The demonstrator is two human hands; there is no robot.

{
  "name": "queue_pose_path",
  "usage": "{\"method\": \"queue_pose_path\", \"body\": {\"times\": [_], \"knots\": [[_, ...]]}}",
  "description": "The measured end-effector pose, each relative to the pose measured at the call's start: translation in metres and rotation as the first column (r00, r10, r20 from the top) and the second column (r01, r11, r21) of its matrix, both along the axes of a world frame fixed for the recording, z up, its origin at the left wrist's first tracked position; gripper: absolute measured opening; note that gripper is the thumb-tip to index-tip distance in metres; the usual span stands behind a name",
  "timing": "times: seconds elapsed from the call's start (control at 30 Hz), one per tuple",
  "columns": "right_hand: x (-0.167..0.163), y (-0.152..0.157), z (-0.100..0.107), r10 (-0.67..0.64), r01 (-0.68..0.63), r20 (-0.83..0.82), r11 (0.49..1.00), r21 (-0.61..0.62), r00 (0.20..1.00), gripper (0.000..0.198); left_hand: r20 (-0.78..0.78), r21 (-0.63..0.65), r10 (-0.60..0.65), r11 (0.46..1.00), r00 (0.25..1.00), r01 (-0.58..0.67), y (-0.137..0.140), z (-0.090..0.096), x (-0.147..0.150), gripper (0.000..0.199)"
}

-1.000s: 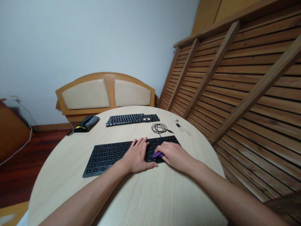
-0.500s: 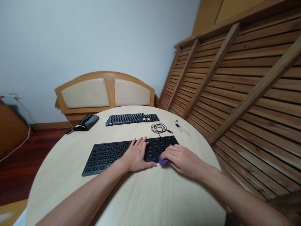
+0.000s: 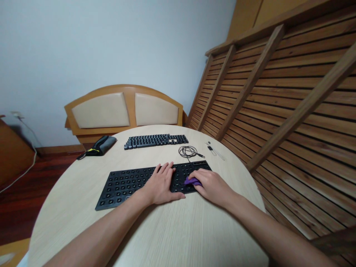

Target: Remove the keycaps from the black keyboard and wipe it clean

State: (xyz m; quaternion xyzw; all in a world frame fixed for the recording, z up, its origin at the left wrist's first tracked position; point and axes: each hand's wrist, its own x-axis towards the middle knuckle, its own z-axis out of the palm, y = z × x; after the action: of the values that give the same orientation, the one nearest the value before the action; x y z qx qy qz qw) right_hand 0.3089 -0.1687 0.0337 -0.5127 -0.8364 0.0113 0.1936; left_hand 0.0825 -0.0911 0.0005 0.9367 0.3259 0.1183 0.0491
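A black keyboard [image 3: 122,183] with its keycaps off lies across the table, rows of bare switches showing. My left hand [image 3: 162,184] rests flat on its middle with fingers spread, the thumb stretched to the right along the front edge. At the keyboard's right end, my right hand [image 3: 210,185] is closed on a purple cloth [image 3: 193,181] and presses it against the switches. The hand hides part of the cloth and the right corner. Behind the keyboard, its black cable [image 3: 188,151] lies coiled with the USB plug to the right.
Loose keycaps [image 3: 150,139] stand in keyboard order at the back of the round table [image 3: 178,233]. A keycap puller [image 3: 211,149] and a thin white stick [image 3: 220,154] lie at right. A dark grey pouch [image 3: 101,145] sits at the left edge. Wooden slats [image 3: 278,111] rise along the right.
My right hand has shifted slightly left and away from me, carrying the purple cloth from the front edge onto the switches. My left hand stays in place.
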Motion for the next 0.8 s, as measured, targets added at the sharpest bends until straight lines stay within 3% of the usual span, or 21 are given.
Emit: {"method": "queue_pose_path", "body": {"times": [0.23,0.4,0.7,0.8], "knots": [[-0.029,-0.002,0.005,-0.192,0.204,0.240,0.979,-0.027,0.952,0.015,0.003,0.011,0.005,1.000,1.000,-0.005,-0.001,-0.001,0.000,0.107],[-0.039,-0.005,0.014,-0.181,0.208,0.319,0.977,-0.053,0.930,0.014,0.003,0.025,0.003,1.000,1.000,-0.003,0.001,-0.004,0.000,0.106],[-0.032,-0.004,0.000,-0.097,0.114,0.250,0.992,-0.055,0.963,0.018,-0.016,0.012,0.007,1.000,1.000,-0.007,-0.001,0.001,0.001,0.106],[-0.023,0.003,0.001,-0.061,0.068,0.055,0.989,-0.132,0.997,0.018,-0.037,0.014,0.009,1.000,0.999,-0.009,-0.001,0.002,0.000,0.106]]}}
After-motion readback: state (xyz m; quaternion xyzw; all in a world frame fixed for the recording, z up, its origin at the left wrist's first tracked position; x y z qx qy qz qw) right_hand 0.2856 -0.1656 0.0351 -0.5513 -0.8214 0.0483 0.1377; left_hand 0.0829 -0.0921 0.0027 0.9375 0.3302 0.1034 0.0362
